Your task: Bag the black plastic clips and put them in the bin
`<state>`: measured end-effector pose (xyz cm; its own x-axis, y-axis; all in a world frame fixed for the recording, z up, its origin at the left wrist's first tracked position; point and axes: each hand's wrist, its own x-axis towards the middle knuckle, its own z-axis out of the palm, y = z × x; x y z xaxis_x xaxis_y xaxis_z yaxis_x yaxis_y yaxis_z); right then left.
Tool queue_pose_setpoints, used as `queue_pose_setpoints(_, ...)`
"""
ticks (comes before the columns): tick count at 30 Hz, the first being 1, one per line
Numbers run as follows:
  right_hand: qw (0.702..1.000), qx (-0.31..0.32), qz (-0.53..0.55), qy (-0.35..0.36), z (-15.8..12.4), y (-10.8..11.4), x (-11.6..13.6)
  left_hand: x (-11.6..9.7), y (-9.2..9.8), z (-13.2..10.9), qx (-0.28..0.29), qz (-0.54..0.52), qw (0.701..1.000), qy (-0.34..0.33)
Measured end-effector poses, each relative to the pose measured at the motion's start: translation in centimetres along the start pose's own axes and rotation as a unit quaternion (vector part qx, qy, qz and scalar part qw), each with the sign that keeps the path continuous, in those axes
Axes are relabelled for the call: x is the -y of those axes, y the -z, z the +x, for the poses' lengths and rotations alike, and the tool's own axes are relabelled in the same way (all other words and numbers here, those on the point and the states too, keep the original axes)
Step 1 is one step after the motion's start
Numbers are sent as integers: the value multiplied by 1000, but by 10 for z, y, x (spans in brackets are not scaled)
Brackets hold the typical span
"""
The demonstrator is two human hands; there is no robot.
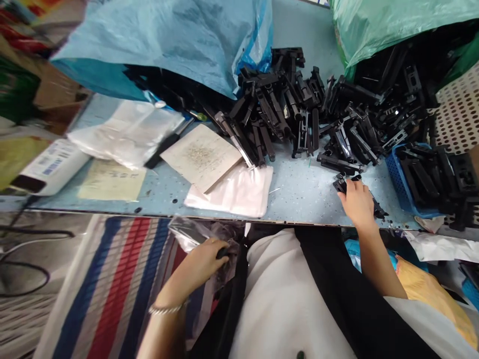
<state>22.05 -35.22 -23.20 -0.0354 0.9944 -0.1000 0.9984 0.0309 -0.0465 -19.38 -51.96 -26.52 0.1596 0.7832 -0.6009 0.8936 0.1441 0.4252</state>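
My right hand rests on a black plastic part near the table's front edge, its fingers curled over it. Below the edge, my left hand is closed round a small dark piece, beside a clear plastic bag. A large heap of black parts spreads over the table behind my right hand. Right of that hand, a blue basket holds several more black parts. White plastic sleeves lie partly under a square board.
A blue bag and a green bag stand at the back. On the left are a white box, a yellow note, clear bags and a dark-handled tool. A perforated basket stands far right.
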Motion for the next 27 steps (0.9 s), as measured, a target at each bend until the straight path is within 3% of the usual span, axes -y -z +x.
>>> queue_pose_setpoints(3,998,27,-11,51,-1,-15,-1,8,-19,11,46,-26,997,52)
queue_pose_setpoints(7,971,63,55,224,-16,-28,25,25,-44,12,98,-147,983,46)
queue_pose_setpoints(9,953,55,89,284,-19,-31,34,33,-55,23,125,-147,976,97)
queue_pose_setpoints(11,942,44,115,313,-19,-32,36,34,-59,36,114,-131,975,138)
queue_pose_setpoints(13,938,34,141,316,-16,-32,34,25,-52,45,80,-147,978,123)
queue_pose_setpoints(16,954,-8,167,248,-15,-35,32,-10,-26,50,-5,-246,969,18)
queue_pose_setpoints(17,962,-21,167,215,-16,-36,32,-25,-16,54,-71,-268,961,-17)
queue_pose_setpoints(19,976,-20,155,153,-19,-37,33,-55,2,70,-258,-243,933,-62)
queue_pose_setpoints(20,981,-1,145,126,-21,-38,34,-67,9,82,-346,-205,913,-68)
queue_pose_setpoints(21,986,31,132,101,-23,-37,33,-76,15,94,-398,-166,900,-67)
queue_pose_setpoints(23,987,108,103,62,-23,-35,29,-84,23,118,-430,-122,893,-58)
queue_pose_setpoints(25,980,165,104,44,-21,-31,24,-79,29,131,-406,-149,900,-54)
queue_pose_setpoints(27,961,189,195,41,-17,-28,22,-68,34,134,-368,-228,900,-46)
